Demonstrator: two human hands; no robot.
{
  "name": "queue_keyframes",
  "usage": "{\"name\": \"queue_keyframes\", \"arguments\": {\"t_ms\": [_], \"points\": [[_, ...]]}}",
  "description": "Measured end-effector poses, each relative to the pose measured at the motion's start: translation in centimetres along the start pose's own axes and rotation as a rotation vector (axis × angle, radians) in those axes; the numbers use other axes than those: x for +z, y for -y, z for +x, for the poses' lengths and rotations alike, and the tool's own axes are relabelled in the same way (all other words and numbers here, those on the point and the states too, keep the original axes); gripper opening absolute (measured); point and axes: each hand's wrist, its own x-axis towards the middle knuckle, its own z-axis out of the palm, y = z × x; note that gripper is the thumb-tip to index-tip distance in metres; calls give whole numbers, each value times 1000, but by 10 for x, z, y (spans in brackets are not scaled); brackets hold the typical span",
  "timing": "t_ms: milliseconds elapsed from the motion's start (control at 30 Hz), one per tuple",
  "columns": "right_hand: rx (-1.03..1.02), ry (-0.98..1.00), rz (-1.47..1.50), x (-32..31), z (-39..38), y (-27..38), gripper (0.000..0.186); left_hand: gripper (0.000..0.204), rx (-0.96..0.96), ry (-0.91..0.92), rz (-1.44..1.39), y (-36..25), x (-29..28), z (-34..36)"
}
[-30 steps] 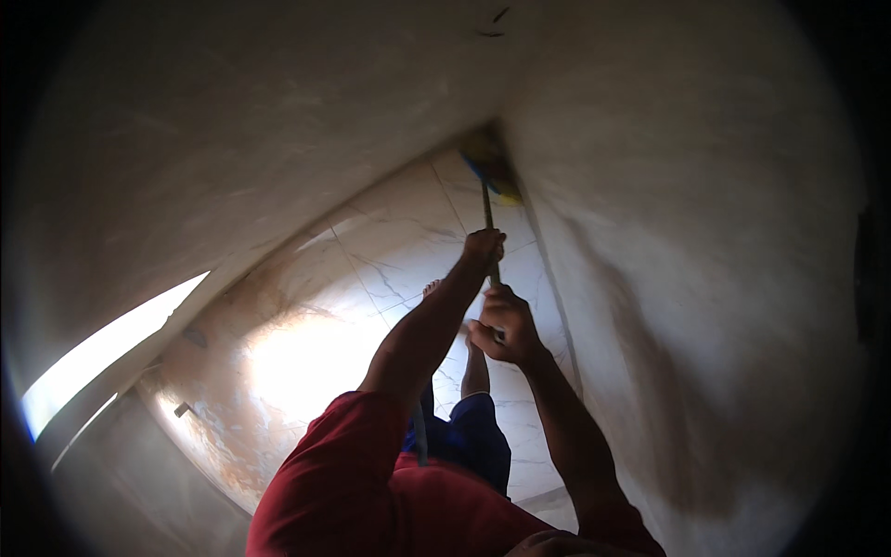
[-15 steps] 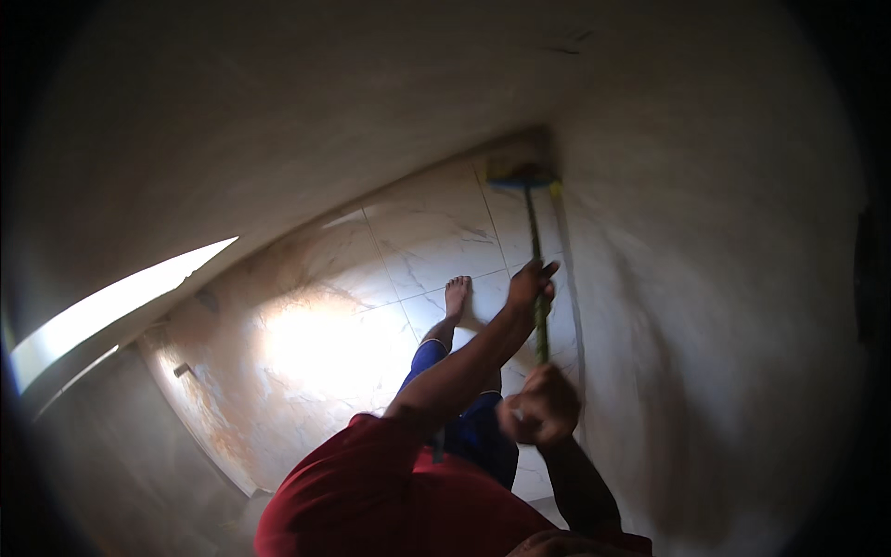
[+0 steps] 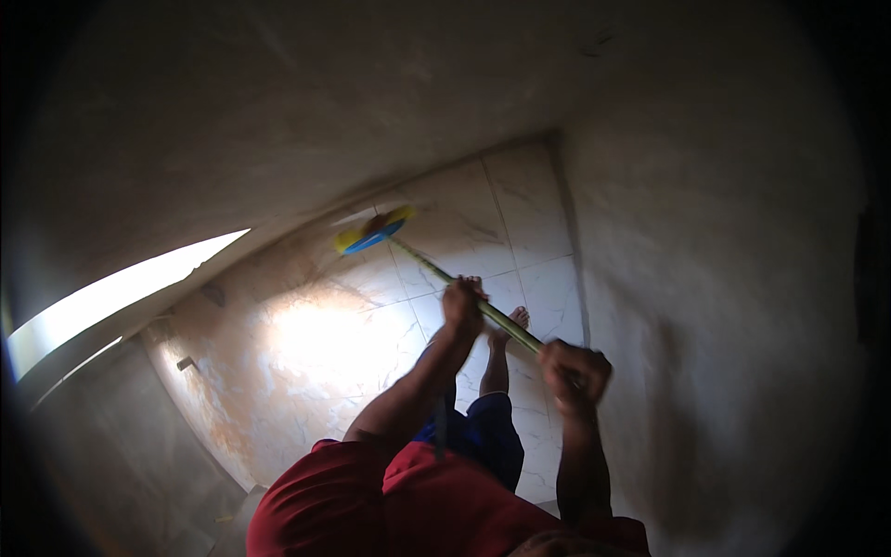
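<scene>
A broom with a blue and yellow head [image 3: 375,231] and a long yellow-green handle [image 3: 510,324] slants across the tiled floor. Its head is somewhat blurred and lies on the floor near the base of the far wall. Around the middle of the handle, my left hand [image 3: 464,304] is closed. Farther back, my right hand [image 3: 575,374] grips the handle's upper end, close to the right wall.
Marbled tiles [image 3: 534,223] cover the floor, with brownish dirt [image 3: 237,408] toward the left. A far wall [image 3: 306,121] and a right wall [image 3: 705,278] meet in a corner. Bright light falls through an opening [image 3: 121,297]. My bare foot [image 3: 520,317] stands on the tiles.
The broom head has swung from the far right corner leftward along the far wall. My left hand has moved left and my right hand slightly right. A different foot shows forward.
</scene>
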Motion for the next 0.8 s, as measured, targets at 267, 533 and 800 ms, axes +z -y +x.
{"name": "queue_keyframes", "arguments": {"t_ms": [267,533,800], "points": [[-84,15,-460,-63,-3,-5,25,11,-80,290,120,127,149,30],[448,-143,-48,34,-5,-85,25,22,126,-221,284,36,-90,174],[-303,-134,-766,-7,-91,-26,3,13,306,-172,636,57,-48,-21]]}}
